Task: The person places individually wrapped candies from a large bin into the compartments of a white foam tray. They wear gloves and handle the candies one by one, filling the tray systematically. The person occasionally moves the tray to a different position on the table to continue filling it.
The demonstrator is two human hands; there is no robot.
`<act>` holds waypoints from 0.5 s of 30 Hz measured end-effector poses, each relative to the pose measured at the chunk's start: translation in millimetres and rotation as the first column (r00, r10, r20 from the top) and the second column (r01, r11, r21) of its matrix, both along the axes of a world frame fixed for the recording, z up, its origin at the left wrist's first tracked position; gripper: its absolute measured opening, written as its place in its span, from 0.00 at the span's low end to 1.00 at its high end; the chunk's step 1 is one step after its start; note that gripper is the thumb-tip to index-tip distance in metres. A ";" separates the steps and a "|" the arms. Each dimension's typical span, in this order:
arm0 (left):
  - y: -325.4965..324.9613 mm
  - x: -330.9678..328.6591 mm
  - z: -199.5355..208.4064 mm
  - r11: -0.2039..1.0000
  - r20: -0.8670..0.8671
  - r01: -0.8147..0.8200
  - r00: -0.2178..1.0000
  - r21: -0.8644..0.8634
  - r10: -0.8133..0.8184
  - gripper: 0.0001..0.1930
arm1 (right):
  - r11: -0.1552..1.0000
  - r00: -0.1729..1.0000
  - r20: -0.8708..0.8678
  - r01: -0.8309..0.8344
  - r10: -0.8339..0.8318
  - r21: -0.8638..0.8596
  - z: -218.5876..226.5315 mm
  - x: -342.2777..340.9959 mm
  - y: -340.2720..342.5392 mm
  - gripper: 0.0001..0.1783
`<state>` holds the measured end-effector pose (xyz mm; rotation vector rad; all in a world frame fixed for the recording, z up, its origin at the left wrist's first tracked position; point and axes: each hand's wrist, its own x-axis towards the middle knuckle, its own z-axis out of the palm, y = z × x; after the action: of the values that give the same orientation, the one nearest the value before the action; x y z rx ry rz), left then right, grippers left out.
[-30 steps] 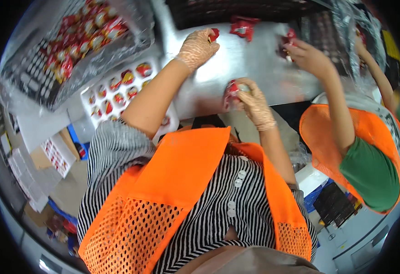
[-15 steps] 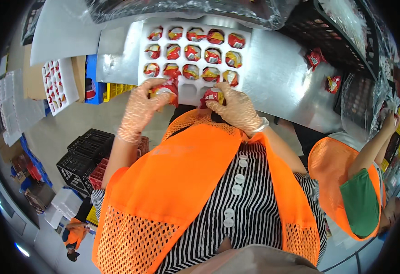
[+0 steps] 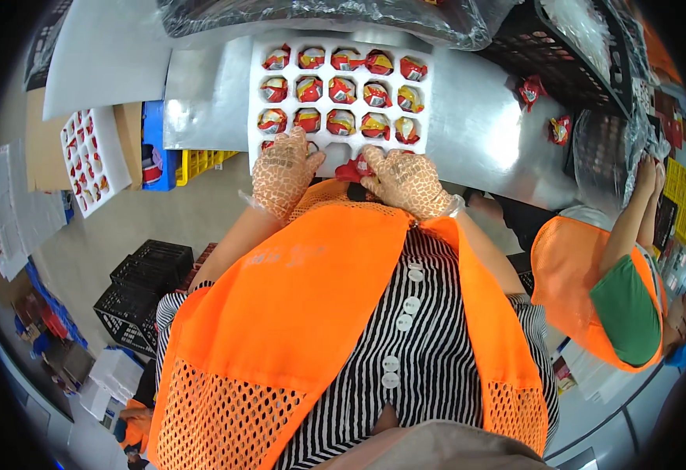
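A white foam tray [image 3: 255, 94] lies on the metal table, its round pockets filled with red-and-yellow foil-wrapped balls [image 3: 341, 90]. My left hand [image 3: 282, 174], in a clear plastic glove, is curled over the near-left corner of the tray. Red foil from a wrapped ball [image 3: 312, 146] shows between its forefinger and thumb; the palm side is hidden. At the tray's near edge my right hand [image 3: 407, 182], gloved the same way, is closed on a red wrapped ball [image 3: 353, 168], mostly covered by the fingers. An unfilled pocket [image 3: 332, 157] sits between the hands.
Two loose wrapped balls [image 3: 531, 92] lie at the table's right, beside a black crate [image 3: 570, 70]. Plastic-covered goods [image 3: 327, 23] stand behind the tray. A co-worker in an orange vest [image 3: 570, 274] stands at right. Black crates [image 3: 128, 313] are on the floor at left.
My left hand has brought its wrapped ball down over the tray's near-left pockets. The right hand has shifted slightly right and turned more palm-down. The tray appears a little farther right in view.
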<state>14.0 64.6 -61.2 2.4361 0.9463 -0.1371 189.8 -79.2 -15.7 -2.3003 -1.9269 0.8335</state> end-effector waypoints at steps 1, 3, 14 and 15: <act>1.0 1.9 4.6 1.000 -0.003 0.003 1.000 0.005 -0.003 0.22 | 1.000 1.000 -0.006 0.001 -0.001 -0.030 3.8 0.7 0.7 0.19; 3.7 10.0 11.2 0.988 -0.041 -0.090 0.995 -0.122 0.086 0.22 | 0.996 1.000 -0.018 0.005 -0.007 -0.090 6.8 2.1 3.1 0.19; 19.7 -3.5 29.5 0.970 0.220 0.237 0.944 0.057 -0.244 0.08 | 0.968 0.978 0.061 -0.208 0.201 0.138 -14.9 1.8 1.9 0.13; 17.8 -5.2 24.4 0.944 0.155 0.316 0.932 0.090 -0.327 0.08 | 0.954 0.980 0.026 -0.198 0.197 0.226 -16.2 4.6 -0.5 0.12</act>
<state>8.7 82.4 -36.8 2.5983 0.4796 -0.0148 194.4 -79.7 -31.9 -2.0067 -2.1535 0.5824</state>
